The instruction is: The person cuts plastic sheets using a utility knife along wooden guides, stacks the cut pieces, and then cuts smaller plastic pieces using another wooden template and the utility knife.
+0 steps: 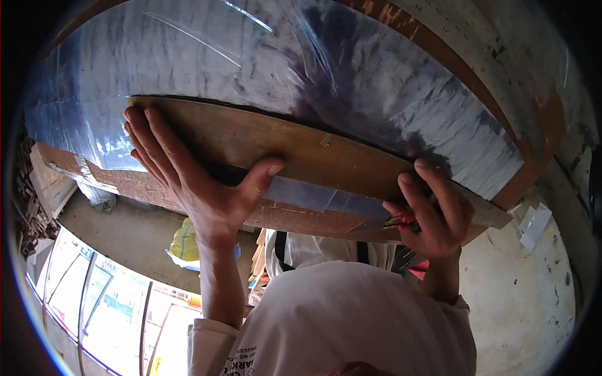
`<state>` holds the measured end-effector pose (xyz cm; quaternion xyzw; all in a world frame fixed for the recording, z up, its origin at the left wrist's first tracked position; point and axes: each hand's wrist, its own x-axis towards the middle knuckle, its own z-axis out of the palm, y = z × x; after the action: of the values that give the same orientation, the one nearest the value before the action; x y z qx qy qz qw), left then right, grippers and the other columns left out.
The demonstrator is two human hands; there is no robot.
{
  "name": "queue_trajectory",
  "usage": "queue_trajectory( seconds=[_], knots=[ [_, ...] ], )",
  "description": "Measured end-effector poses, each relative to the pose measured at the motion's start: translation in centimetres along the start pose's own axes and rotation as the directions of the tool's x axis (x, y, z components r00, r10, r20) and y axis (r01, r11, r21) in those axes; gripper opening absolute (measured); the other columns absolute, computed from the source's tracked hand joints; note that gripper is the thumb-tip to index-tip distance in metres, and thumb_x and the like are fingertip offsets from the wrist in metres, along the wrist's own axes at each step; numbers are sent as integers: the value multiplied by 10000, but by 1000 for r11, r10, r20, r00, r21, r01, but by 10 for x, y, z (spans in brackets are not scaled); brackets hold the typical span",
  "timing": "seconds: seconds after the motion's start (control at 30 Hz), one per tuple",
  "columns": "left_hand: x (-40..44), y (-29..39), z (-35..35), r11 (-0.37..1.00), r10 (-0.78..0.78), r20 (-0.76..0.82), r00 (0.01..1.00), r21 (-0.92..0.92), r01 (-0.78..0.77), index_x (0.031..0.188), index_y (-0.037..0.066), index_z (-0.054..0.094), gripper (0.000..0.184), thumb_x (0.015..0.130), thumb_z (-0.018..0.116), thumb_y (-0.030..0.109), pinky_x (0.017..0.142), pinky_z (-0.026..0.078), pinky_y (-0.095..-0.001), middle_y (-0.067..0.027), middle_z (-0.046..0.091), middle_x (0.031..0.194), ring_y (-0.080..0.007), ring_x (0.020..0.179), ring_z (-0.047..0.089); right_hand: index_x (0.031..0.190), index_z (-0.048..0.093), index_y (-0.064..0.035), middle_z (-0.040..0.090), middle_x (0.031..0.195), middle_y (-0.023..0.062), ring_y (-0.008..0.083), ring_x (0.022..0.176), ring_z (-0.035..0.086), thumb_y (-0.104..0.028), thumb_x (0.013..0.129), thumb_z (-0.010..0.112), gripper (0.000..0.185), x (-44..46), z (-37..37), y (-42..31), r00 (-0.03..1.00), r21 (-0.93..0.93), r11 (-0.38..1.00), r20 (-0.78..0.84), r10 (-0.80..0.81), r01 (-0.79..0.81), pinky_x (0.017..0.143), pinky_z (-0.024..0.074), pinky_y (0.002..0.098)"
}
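Note:
A long brown board (269,141) with a straight edge lies across a shiny grey-blue sheet (251,69), slanting down to the right. My left hand (200,178) rests with spread fingers on the board's left part, thumb apart, holding nothing in its fingers. Near the board's right end, my right hand (436,216) has two fingertips on the board. Its other fingers are wrapped round a tool with red handles (407,217), whose thin metal end points left. The palm hides part of the tool. The sheet lies on a reddish-brown work surface (125,180).
A white scrap (535,227) lies at the right on a pale, stained surface (514,282). Below the work surface are a yellow-green bag (185,241) and a clear plastic bag (98,197). Wood pieces (25,207) are stacked at the far left, above a bright barred opening.

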<state>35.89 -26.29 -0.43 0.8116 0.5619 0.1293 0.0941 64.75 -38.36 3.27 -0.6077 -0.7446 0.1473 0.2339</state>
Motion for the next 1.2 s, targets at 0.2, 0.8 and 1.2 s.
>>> queue_trajectory(
  seconds=[0.2, 0.8, 1.2],
  knots=[
    [0, 2, -1, 1000, -15, -5, 1000, -9, 15, 1586, -36, 172, 1411, 651, 626, 918, 1207, 86, -631, -307, 153, 1635, -481, 1523, 122, 1139, 740, -29, 683, 1184, 163, 270, 888, 752, -217, 911, 736, 296, 2, -4, -3, 999, 12, 999, 28, 47, -47, 651, 648, 320],
    [1, 10, -3, 994, -106, -14, 994, -39, 105, 1578, -32, 231, 1429, 596, 686, 901, 1200, 115, -627, -315, 189, 1627, -488, 1514, 171, 1154, 734, -31, 675, 1195, 168, 283, 893, 747, -232, 851, 801, 370, 1, -7, -2, 998, -17, 999, 52, 30, -29, 655, 632, 334],
    [3, 14, -9, 981, -170, 16, 985, -96, 171, 1556, -64, 256, 1387, 623, 715, 854, 1210, 92, -606, -329, 184, 1621, -480, 1519, 162, 1090, 760, -25, 684, 1182, 174, 286, 867, 738, -268, 825, 811, 363, -5, -8, -2, 997, -40, 998, 58, 43, -40, 623, 593, 343]
  ],
)
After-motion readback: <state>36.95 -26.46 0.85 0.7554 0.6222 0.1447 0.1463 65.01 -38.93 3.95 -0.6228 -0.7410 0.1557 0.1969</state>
